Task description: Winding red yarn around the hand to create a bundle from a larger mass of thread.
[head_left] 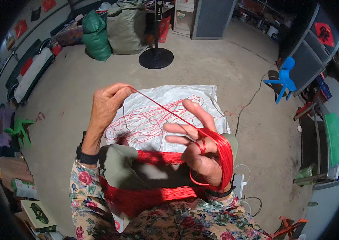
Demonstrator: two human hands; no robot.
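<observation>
Beige top (153,222), pink-red flower print; black bands (86,157), both wrists; grey-green trousers (115,165).

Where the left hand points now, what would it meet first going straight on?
Probably nothing close: the left hand, pinching the red strand, points rightward over the white sheet's far edge, passing beyond the right hand. The first thing in line looks like the blue chair, though depth is unclear.

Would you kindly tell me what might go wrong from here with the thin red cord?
The loose, thin red cord overlaps itself on the crinkled white sheet, so it may tangle. The thick, glossy red bundle of cord hangs around the right hand and might slip off.
</observation>
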